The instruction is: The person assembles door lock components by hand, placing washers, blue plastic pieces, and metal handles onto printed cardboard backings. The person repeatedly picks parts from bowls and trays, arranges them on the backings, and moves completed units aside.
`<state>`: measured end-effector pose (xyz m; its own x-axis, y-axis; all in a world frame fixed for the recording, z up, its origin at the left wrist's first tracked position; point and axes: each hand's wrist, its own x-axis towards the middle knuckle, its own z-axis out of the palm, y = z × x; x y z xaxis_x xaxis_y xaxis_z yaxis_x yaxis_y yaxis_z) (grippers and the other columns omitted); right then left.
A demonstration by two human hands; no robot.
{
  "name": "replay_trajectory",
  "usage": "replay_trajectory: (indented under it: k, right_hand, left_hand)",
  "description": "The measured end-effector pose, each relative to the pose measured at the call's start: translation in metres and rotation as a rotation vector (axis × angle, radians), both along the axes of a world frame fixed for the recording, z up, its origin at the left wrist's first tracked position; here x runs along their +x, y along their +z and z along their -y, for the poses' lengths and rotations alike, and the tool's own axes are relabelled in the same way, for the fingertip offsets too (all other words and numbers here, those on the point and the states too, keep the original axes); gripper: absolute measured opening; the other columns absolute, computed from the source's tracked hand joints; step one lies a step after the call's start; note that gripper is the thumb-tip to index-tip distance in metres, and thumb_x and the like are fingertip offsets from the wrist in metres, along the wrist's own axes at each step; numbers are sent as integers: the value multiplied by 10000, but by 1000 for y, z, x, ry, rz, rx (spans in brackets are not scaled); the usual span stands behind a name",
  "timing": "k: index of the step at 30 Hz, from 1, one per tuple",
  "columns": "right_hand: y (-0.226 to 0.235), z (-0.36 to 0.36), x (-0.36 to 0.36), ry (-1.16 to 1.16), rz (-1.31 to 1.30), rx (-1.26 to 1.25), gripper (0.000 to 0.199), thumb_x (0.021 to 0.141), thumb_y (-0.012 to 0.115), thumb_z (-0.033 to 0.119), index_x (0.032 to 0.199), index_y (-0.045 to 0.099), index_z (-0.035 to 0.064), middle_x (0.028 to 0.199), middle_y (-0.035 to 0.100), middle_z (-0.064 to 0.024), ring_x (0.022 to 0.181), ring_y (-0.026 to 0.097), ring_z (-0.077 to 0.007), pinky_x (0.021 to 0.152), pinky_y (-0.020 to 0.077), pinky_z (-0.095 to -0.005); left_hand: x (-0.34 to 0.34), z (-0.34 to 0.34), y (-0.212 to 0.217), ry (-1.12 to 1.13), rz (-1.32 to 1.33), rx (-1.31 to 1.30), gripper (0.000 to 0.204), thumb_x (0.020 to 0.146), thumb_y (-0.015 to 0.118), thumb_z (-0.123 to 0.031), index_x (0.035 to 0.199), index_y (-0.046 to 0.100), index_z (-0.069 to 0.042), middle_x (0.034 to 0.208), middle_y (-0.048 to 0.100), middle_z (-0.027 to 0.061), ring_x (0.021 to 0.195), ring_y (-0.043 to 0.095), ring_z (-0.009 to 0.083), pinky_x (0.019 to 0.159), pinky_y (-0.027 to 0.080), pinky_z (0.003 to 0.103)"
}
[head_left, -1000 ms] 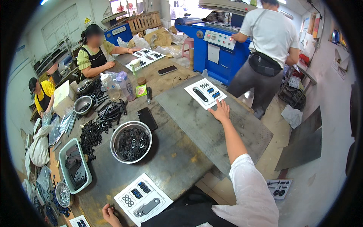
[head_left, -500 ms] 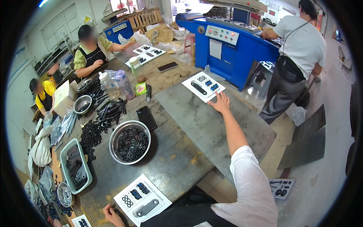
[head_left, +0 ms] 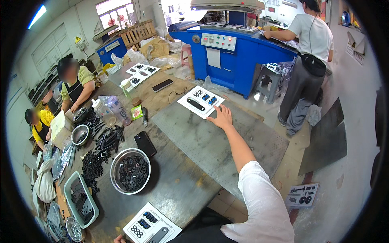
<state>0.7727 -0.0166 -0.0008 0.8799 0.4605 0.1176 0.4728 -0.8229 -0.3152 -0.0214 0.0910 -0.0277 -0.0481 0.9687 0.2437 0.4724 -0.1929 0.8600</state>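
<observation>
My right arm stretches across a grey metal sheet [head_left: 186, 129]. My right hand [head_left: 223, 117] is open, its fingers spread at the near right edge of a white printed card [head_left: 190, 98]. That card carries a black strap-shaped part, several black rings and blue-black small parts. At the lower edge, a bit of my left hand [head_left: 119, 239] shows beside the corner of a similar card [head_left: 137, 220] on the table. The picture's edge cuts off most of this hand, so its grip is hidden. A steel bowl [head_left: 148, 178] of black rings stands beyond the near card.
A green plastic bin [head_left: 95, 210] of black parts sits at the left, by loose black pieces [head_left: 94, 166]. A phone [head_left: 145, 143], bottles [head_left: 119, 111] and a box cutter [head_left: 144, 116] lie farther off. Co-workers sit at left; another stands by a blue machine [head_left: 227, 69].
The view has shifted, so the table things sit lower and to the left. My right hand remains at the far card's edge. Less of my left hand shows at the lower edge.
</observation>
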Motion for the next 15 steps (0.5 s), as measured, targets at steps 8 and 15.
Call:
replay_trajectory:
  k: [8, 15]
  right_hand:
    - [-7, 2, 5, -24, 53, 45, 937, 807, 653, 772, 1545, 426, 241, 1611, 316, -114, 1521, 249, -303, 1261, 154, -473]
    - [-4, 2, 8, -21, 32, 32, 973, 798, 628, 812, 1553, 416, 235, 1623, 302, -118, 1535, 214, -280, 1270, 118, -445]
  left_hand:
    - [-2, -3, 0, -7, -35, 20, 192, 942, 576, -18, 1064, 714, 34, 1035, 721, 143, 967, 662, 256, 888, 527, 356]
    - [7, 3, 9, 30, -87, -5, 194, 943, 575, -12, 1060, 727, 20, 1038, 726, 140, 961, 670, 257, 883, 533, 356]
